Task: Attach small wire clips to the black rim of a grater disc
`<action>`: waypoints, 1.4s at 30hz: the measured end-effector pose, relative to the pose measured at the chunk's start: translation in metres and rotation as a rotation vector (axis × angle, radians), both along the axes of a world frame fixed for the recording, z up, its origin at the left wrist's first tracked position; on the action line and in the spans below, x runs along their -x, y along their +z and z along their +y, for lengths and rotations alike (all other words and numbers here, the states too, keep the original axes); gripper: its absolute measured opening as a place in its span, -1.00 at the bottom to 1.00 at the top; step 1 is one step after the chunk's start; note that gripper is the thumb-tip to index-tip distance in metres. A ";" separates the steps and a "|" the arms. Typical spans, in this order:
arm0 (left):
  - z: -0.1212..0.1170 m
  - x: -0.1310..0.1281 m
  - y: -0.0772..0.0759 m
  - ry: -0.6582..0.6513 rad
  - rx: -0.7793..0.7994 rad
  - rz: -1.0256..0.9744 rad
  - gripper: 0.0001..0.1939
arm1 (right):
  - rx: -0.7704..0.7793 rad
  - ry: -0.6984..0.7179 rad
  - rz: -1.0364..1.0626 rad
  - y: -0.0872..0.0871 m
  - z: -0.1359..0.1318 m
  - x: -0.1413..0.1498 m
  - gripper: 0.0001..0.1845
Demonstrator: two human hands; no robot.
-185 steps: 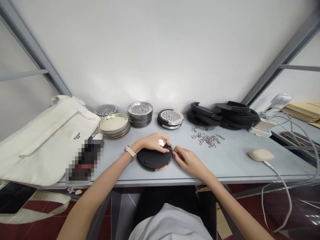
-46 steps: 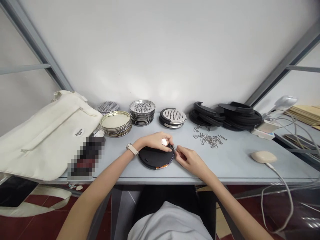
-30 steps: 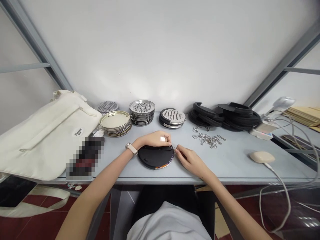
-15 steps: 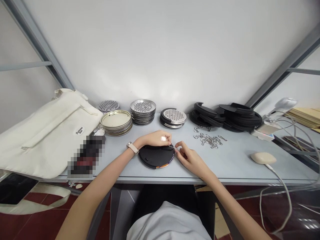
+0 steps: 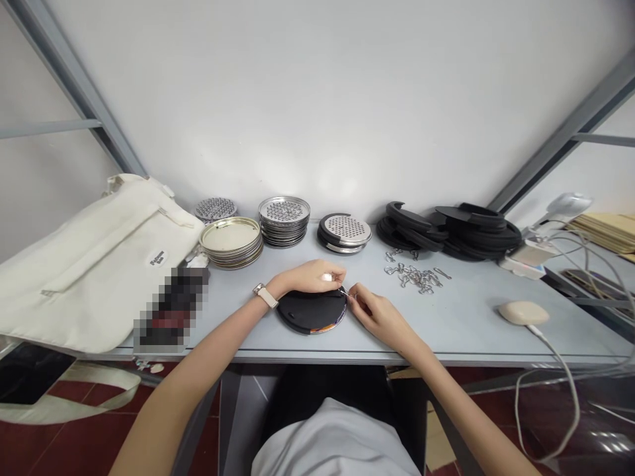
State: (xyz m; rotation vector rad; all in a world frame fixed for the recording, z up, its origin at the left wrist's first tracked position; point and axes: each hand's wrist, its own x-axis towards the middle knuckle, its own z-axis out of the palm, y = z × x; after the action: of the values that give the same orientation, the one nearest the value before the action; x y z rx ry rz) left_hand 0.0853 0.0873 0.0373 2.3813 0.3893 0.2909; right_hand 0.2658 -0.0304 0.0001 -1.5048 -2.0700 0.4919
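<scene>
In front of me on the table lies a round black disc with a metal rim and a colourful print along its front right edge. My left hand rests over its far side, fingers closed, pinching at the end of a small metal wire clip. From the right, my right hand holds the clip's other end between thumb and forefinger at the disc's right edge. More wire clips lie in a loose pile beyond my right hand.
Along the wall stand gold lids, stacked metal grater discs, a grater in a black holder and black plastic rings. A cream bag lies left. A beige corded device sits right.
Both hands stay at the disc's right edge with the wire clip. My left fingers have shifted slightly right, closer to my right fingertips.
</scene>
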 end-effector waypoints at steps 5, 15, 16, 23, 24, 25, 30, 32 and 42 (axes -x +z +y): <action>-0.002 0.001 0.002 0.091 -0.040 0.044 -0.83 | 0.004 0.016 -0.027 -0.002 0.001 -0.001 -0.81; 0.004 0.002 0.001 -0.033 -0.077 -0.060 -0.67 | 0.037 0.033 0.007 -0.001 0.006 -0.002 -0.74; 0.004 0.002 0.001 -0.036 -0.086 -0.064 -0.70 | 0.040 0.029 0.003 -0.001 0.007 -0.002 -0.73; 0.004 0.002 -0.001 -0.029 -0.079 -0.089 -0.73 | 0.052 0.018 -0.059 0.003 0.010 -0.001 -0.69; 0.004 0.002 -0.002 -0.028 -0.084 -0.086 -0.75 | 0.048 0.020 -0.057 0.004 0.010 -0.001 -0.68; 0.004 0.002 -0.002 -0.025 -0.084 -0.082 -0.76 | 0.044 0.022 -0.053 0.004 0.009 0.000 -0.67; 0.005 0.002 -0.002 0.001 -0.032 -0.055 -0.78 | 0.026 0.020 -0.026 0.004 0.006 -0.001 -0.63; 0.005 0.001 -0.002 0.004 -0.006 -0.044 -0.78 | 0.020 0.012 -0.017 0.002 0.005 -0.001 -0.63; 0.008 0.001 -0.004 -0.017 0.069 -0.045 -0.74 | -0.011 -0.019 -0.009 -0.003 0.006 -0.001 -0.69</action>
State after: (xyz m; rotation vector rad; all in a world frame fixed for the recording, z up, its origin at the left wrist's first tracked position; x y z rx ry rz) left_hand 0.0842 0.0954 0.0331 2.3056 0.3526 0.3178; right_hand 0.2669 -0.0245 -0.0029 -1.5214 -2.0607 0.4663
